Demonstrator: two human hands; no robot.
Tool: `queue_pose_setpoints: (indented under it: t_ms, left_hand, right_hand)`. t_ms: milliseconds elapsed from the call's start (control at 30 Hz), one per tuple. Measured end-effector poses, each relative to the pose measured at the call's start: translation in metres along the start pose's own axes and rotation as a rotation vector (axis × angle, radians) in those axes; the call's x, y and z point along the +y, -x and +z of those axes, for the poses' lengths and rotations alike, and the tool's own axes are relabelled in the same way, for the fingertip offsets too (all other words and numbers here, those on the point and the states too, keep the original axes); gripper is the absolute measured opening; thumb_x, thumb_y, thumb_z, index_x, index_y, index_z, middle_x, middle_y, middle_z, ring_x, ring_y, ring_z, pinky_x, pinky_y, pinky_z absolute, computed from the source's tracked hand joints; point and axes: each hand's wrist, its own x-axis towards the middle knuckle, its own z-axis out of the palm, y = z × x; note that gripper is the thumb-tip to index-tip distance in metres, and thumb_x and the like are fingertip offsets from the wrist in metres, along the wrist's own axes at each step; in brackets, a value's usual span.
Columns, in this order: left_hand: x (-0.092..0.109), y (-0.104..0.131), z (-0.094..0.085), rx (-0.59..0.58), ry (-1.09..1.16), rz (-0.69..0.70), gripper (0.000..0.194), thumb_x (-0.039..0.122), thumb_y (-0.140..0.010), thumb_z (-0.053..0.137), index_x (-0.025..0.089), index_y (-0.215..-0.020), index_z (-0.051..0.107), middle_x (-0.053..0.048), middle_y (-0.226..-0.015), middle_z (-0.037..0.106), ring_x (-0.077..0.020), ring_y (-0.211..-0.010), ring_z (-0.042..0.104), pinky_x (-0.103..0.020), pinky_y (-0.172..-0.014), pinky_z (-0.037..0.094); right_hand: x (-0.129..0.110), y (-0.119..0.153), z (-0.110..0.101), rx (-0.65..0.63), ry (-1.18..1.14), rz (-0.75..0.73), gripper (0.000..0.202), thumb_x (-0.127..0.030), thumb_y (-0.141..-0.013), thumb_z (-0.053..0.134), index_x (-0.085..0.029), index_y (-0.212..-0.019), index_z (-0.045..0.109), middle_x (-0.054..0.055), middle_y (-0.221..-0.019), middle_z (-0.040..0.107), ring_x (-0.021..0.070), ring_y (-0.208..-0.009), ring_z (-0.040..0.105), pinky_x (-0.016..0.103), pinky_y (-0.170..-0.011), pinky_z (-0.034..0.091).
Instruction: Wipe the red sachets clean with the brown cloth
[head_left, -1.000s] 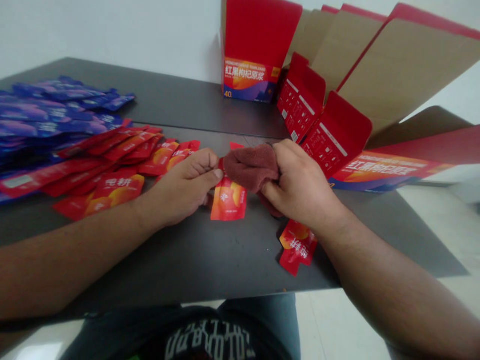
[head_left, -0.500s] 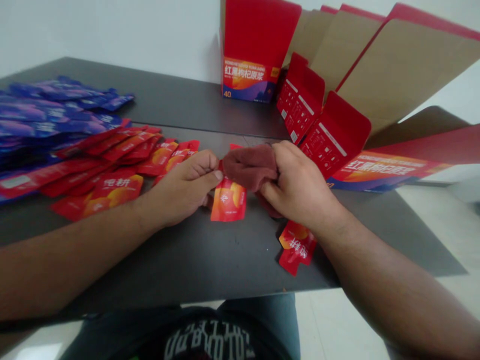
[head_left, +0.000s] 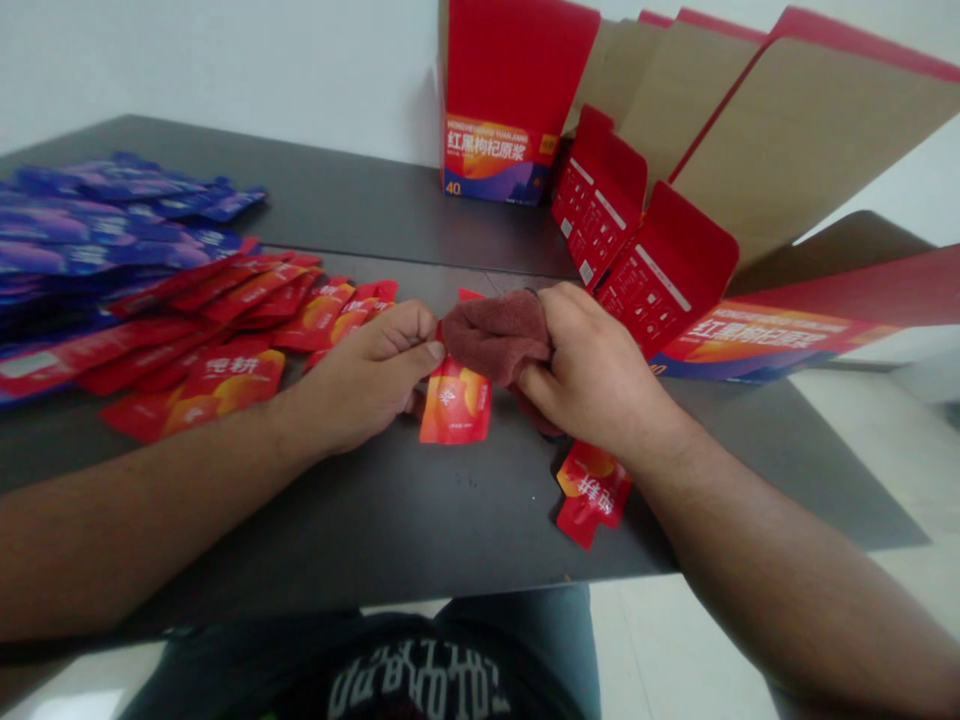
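Observation:
Between thumb and fingers, my left hand (head_left: 382, 365) pinches the edge of a red and orange sachet (head_left: 454, 405) just above the table. A folded brown cloth (head_left: 499, 335) is gripped in my closed right hand (head_left: 596, 365). The cloth lies against the sachet and covers its upper part. Below my right wrist, another red sachet (head_left: 591, 495) rests on the table, partly hidden by the arm. To the left of my left hand is a heap of red sachets (head_left: 225, 300).
Blue sachets (head_left: 112, 225) are piled at the far left of the dark table (head_left: 337, 540). A red printed box (head_left: 499, 150) stands upright at the back. Several open boxes with raised cardboard flaps (head_left: 817, 120) crowd the right side, close to my right hand.
Almost nothing differs. My hands, the sachet and the cloth keep the same positions, apart from a very slight shift of the whole view.

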Motion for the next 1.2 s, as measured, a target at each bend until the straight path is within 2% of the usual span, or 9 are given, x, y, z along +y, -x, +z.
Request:
queue_pose_setpoints:
  t_ms: [233,467,533,700,867,933,1000,1133,1200]
  left_hand:
    - [-0.008,-0.004,-0.013,0.037,-0.093,0.069,0.021,0.027,-0.097,0.079,0.023,-0.090,0.059,0.002,-0.081,0.063,-0.0146,-0.068,0.062,-0.025,-0.059,0.053]
    - [0.000,-0.001,-0.001,0.011,-0.007,-0.041,0.022,0.027,-0.098,0.076,0.024,-0.091,0.055,0.003,-0.073,0.059,-0.0133,-0.059,0.056,-0.027,-0.060,0.053]
    - [-0.003,-0.001,-0.003,0.014,-0.030,-0.033,0.022,0.027,-0.098,0.076,0.023,-0.091,0.055,0.002,-0.075,0.060,-0.0140,-0.062,0.058,-0.026,-0.059,0.050]
    - [-0.010,-0.003,-0.016,0.031,-0.150,0.067,0.019,0.030,-0.100,0.075,0.024,-0.093,0.058,0.001,-0.083,0.062,-0.0147,-0.069,0.060,-0.026,-0.060,0.051]
    - [-0.005,-0.001,-0.008,0.015,-0.057,-0.026,0.023,0.029,-0.099,0.075,0.024,-0.092,0.054,0.003,-0.076,0.057,-0.0135,-0.063,0.056,-0.025,-0.058,0.048]
    - [-0.005,-0.001,-0.006,-0.008,-0.044,-0.037,0.023,0.030,-0.099,0.075,0.024,-0.093,0.054,0.003,-0.078,0.060,-0.0137,-0.064,0.058,-0.026,-0.060,0.050]
    - [-0.007,-0.001,-0.009,-0.014,-0.075,-0.014,0.022,0.031,-0.099,0.075,0.024,-0.094,0.055,0.002,-0.081,0.061,-0.0140,-0.065,0.058,-0.027,-0.061,0.049]
    - [-0.013,-0.003,-0.019,0.036,-0.205,0.088,0.020,0.032,-0.101,0.074,0.024,-0.093,0.057,0.001,-0.082,0.059,-0.0145,-0.066,0.055,-0.027,-0.058,0.045]
    - [-0.011,-0.003,-0.018,0.036,-0.204,0.080,0.021,0.032,-0.100,0.075,0.024,-0.092,0.057,0.001,-0.079,0.057,-0.0142,-0.065,0.053,-0.026,-0.056,0.043]
  right_hand:
    - [-0.010,0.006,0.000,-0.426,-0.163,-0.209,0.026,-0.009,-0.091,0.065,-0.020,-0.114,0.066,0.010,-0.120,0.073,0.0269,-0.114,0.069,0.039,-0.096,0.057]
    - [0.002,-0.001,0.002,-0.002,0.002,0.015,0.016,-0.014,-0.090,0.065,-0.023,-0.102,0.060,0.010,-0.104,0.069,0.0288,-0.098,0.066,0.042,-0.088,0.055]
    - [-0.001,0.001,0.002,-0.059,-0.032,-0.030,0.017,-0.013,-0.089,0.065,-0.023,-0.103,0.060,0.009,-0.105,0.069,0.0284,-0.099,0.066,0.041,-0.088,0.056]
    - [-0.011,0.006,0.000,-0.436,-0.170,-0.217,0.027,-0.009,-0.091,0.068,-0.022,-0.115,0.065,0.009,-0.122,0.073,0.0262,-0.115,0.069,0.038,-0.097,0.057]
    - [-0.001,0.001,0.000,-0.088,-0.012,0.013,0.017,-0.014,-0.091,0.066,-0.022,-0.106,0.062,0.010,-0.110,0.070,0.0298,-0.105,0.068,0.042,-0.091,0.056]
    - [0.001,0.000,0.001,-0.011,0.004,0.027,0.015,-0.015,-0.092,0.066,-0.022,-0.104,0.061,0.010,-0.106,0.069,0.0303,-0.103,0.067,0.044,-0.092,0.055]
    - [-0.001,0.001,0.001,-0.083,-0.041,-0.023,0.016,-0.014,-0.091,0.066,-0.022,-0.105,0.062,0.010,-0.107,0.069,0.0292,-0.103,0.067,0.042,-0.091,0.055]
    - [-0.011,0.006,-0.001,-0.397,-0.160,-0.186,0.027,-0.009,-0.090,0.066,-0.021,-0.114,0.066,0.009,-0.118,0.072,0.0256,-0.111,0.068,0.038,-0.094,0.055]
    - [-0.011,0.006,-0.003,-0.403,-0.149,-0.164,0.025,-0.009,-0.091,0.066,-0.021,-0.113,0.066,0.009,-0.117,0.072,0.0257,-0.110,0.068,0.038,-0.092,0.055]
